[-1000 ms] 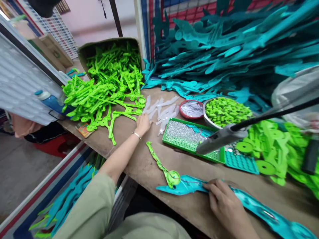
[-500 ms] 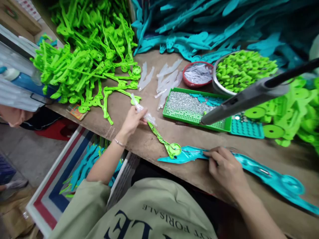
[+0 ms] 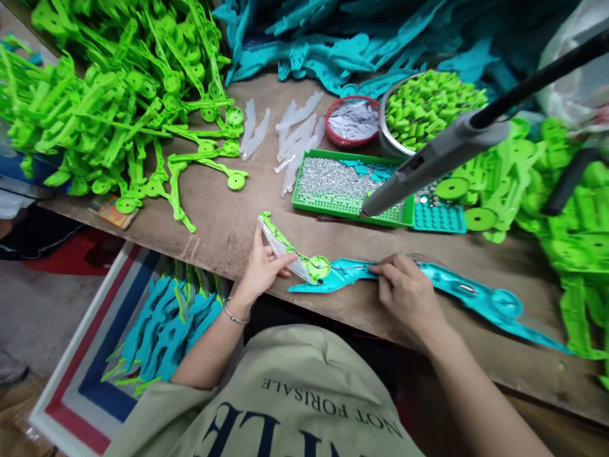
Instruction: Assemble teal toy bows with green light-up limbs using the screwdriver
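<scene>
My left hand [image 3: 261, 265] is closed on a translucent white plastic strip [image 3: 301, 270], which lies along a slim bright-green arm piece [image 3: 320, 266]. The round end of that green piece rests on the left part of a long teal plastic shell [image 3: 349, 271]. A thin wire runs from the green piece onto the shell. My right hand [image 3: 410, 293] is closed at the shell's middle, fingertips pinched near the wire; whether they grip the wire or the shell's edge I cannot tell. A metal bar shows inside the shell farther right.
A green tray [image 3: 352, 212] holds small metal parts, with a grey rod-like tool [image 3: 428, 162] slanting over it. Behind stand a red basket [image 3: 349, 139] and a metal bowl [image 3: 387, 130] of green pieces. Loose white strips [image 3: 297, 136] lie left of them. Green parts [image 3: 109, 114] heap at left.
My left hand has brought the white strip down from above the table onto the green arm piece. My right hand stays at the teal shell. The view has shifted.
</scene>
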A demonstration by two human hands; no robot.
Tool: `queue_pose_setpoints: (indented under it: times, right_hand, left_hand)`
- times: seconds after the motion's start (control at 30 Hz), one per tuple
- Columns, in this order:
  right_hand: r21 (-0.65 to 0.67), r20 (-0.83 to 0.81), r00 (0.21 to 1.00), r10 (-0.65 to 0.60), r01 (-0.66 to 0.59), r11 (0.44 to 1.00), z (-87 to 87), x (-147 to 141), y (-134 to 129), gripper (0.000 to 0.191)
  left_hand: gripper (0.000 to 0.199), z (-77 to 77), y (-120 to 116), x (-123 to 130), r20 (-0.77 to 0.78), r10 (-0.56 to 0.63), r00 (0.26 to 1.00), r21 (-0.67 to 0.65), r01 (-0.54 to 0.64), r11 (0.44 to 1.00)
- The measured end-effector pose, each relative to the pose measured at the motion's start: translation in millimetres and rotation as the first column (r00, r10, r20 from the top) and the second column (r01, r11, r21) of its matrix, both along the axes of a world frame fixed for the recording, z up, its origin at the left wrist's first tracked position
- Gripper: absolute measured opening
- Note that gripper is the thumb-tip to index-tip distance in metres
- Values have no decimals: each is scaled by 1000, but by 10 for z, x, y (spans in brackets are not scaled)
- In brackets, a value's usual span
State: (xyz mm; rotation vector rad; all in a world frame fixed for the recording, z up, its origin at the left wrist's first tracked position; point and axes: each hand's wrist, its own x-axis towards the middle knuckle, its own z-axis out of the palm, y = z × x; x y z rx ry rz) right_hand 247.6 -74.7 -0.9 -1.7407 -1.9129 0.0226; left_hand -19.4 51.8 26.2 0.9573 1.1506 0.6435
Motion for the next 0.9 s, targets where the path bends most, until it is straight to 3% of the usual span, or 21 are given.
queue_pose_setpoints:
  times: [0.27, 0.53, 0.6, 0.67, 0.8, 0.9]
  right_hand:
    - [0, -12, 1000, -13, 13, 1000, -19, 9, -6, 24]
    - [62, 14, 999, 37, -38, 997, -15, 10, 3, 23]
    - [75, 11, 999, 50, -51, 996, -17, 11, 11, 23]
    - [85, 3, 998, 60, -60, 995, -14, 11, 18, 24]
    - [100, 11, 997, 75, -75, 992, 22, 6, 31, 23]
    - [101, 18, 996, 88, -90, 991, 48, 8, 44, 23]
  left_hand:
    - [140, -38, 63, -15, -40, -42, 998, 12, 43, 999]
    - [119, 55, 55, -119, -356, -192, 915, 152, 259, 954]
    - [108, 105, 59, -138, -465, -216, 858, 220, 349, 911]
    - [99, 150, 58, -152, -626, -197, 754, 280, 454, 846]
    - [98, 179, 54, -162, -885, 103, 454, 394, 614, 683]
    - [98, 135, 81, -163, -901, 206, 383, 428, 698, 574]
